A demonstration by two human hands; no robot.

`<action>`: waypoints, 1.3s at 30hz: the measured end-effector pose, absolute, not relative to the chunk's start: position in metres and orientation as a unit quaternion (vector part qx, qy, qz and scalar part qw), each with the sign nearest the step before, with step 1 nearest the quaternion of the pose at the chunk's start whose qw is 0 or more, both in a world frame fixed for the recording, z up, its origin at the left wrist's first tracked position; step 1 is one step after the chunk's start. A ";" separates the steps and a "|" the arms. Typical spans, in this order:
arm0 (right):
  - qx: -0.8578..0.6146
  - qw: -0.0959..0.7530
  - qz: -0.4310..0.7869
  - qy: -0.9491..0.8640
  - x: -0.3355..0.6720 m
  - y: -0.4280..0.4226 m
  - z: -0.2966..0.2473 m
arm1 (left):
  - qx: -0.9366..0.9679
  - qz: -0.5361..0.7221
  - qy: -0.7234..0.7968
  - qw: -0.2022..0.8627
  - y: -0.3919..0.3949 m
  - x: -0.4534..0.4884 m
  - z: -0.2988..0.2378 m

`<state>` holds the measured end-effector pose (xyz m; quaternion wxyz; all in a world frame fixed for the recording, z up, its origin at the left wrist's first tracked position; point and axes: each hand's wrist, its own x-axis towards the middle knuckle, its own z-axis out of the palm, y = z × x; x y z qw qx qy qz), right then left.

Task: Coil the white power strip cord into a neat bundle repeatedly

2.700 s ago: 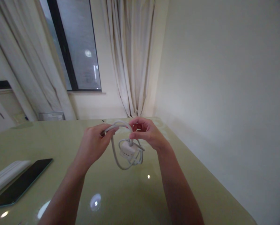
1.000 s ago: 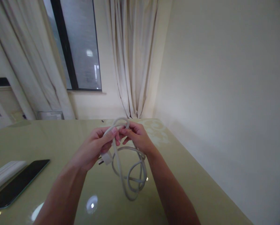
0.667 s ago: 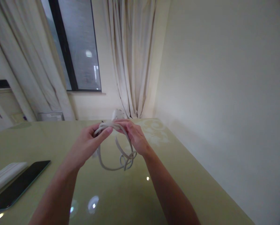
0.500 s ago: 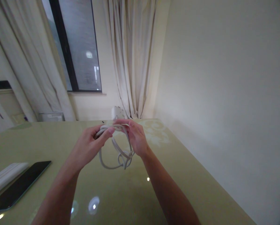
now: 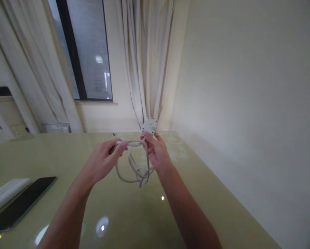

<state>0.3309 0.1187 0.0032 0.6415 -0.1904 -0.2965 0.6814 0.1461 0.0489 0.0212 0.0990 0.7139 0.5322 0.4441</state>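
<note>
Head view: a pale wall [image 5: 248, 90] fills the right side, and below it spreads a glossy greenish counter [image 5: 134, 218] with bright light reflections. Beyond the counter hang a slanting left curtain [image 5: 22, 65] and a gathered curtain [image 5: 151, 62], with a dark-framed window [image 5: 91, 48] between them. On the counter at left lies a flat black slab [image 5: 22, 204], and just beside it a long white bar [image 5: 6, 193], partly out of the picture. The left hand [image 5: 104, 159] has its grip closed, thumb over fingers, around the upper part of a pale cord [image 5: 142, 172]. The right hand [image 5: 158, 152] has its grip pinched on the near end of a white block [image 5: 149, 126], which is held up before the foot of the gathered curtain. The cord hangs in tangled loops between and below the hands. Smallest is a dark bit [image 5: 113, 134] near the counter's far edge.
</note>
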 end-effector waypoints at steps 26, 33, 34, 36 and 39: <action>-0.199 0.633 0.698 -0.267 0.362 0.137 0.008 | 0.728 0.275 0.625 0.065 0.024 0.194 -0.038; -0.343 0.611 0.695 -0.161 0.396 0.163 -0.010 | 0.746 0.087 0.656 0.075 -0.037 0.204 -0.049; -0.359 0.621 0.681 -0.149 0.403 0.169 -0.012 | 0.749 0.071 0.655 0.076 -0.044 0.202 -0.050; -0.392 0.644 0.646 -0.121 0.421 0.181 -0.014 | 0.754 0.049 0.650 0.081 -0.058 0.199 -0.054; -0.431 0.666 0.603 -0.085 0.455 0.194 -0.016 | 0.765 0.033 0.636 0.098 -0.082 0.191 -0.063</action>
